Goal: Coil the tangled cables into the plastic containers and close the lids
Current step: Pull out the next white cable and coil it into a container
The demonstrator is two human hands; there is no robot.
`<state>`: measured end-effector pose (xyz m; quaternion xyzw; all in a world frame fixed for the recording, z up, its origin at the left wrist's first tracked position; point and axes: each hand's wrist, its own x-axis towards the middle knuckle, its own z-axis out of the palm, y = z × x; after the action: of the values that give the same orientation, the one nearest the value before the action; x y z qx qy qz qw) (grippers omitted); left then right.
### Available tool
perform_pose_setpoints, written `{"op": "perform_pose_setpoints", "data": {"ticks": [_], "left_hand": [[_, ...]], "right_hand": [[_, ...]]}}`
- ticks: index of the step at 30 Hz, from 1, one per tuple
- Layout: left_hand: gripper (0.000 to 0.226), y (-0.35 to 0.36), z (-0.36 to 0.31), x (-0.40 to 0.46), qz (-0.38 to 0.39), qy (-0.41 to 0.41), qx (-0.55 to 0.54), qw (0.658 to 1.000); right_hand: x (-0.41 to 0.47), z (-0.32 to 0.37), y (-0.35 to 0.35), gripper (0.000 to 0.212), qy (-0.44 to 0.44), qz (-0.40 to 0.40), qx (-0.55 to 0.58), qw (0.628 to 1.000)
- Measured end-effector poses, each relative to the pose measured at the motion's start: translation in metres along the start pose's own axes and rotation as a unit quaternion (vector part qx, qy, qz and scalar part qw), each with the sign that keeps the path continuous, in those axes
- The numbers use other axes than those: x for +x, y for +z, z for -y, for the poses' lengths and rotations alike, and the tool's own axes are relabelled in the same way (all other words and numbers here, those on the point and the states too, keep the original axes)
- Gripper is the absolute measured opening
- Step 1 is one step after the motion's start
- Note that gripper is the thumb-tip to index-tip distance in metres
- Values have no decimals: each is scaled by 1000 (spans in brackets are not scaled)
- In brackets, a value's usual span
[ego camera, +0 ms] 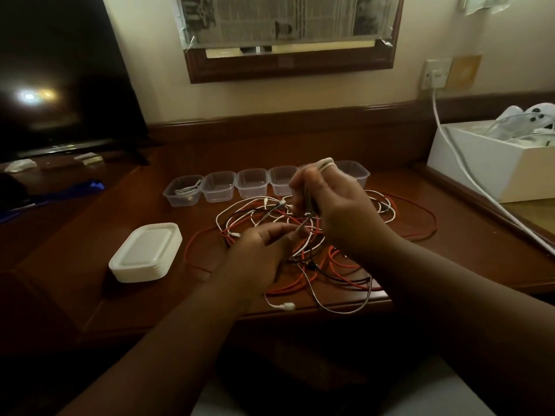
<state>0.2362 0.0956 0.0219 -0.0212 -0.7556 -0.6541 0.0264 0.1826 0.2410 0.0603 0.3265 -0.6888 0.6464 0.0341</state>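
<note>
Now I wind a grey cable around the fingers of my right hand, closed on the loops, while my left hand pinches its loose end. I should keep the loops small and even. The tangled cables lie on the table before the containers; the lids wait stacked at left.
</note>
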Motion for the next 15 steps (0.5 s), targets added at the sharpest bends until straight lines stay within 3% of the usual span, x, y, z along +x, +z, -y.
{"op": "perform_pose_setpoints", "data": {"ticks": [1,3,5,8,11,13,15], "left_hand": [[17,-4,-3,-1,-2,17,70,997],[13,-12,-8,-2,-29,88,207,974],[9,-19,-13,-1,-65,163,284,943],[2,-27,-18,1,-90,246,324,909],[16,-29,-19,0,-91,243,249,933],[27,-30,-17,1,-49,231,190,953],[23,-28,-13,2,13,217,132,967]], "right_hand": [[1,-2,-1,21,-39,-12,-151,988],[5,-7,-1,18,-69,11,-364,929],[4,-8,0,23,-38,52,-432,900],[-1,-5,5,40,31,96,-379,920],[-6,4,6,50,131,126,-194,964],[-8,12,3,44,162,163,-126,965],[-8,15,0,49,200,233,-27,951]]}}
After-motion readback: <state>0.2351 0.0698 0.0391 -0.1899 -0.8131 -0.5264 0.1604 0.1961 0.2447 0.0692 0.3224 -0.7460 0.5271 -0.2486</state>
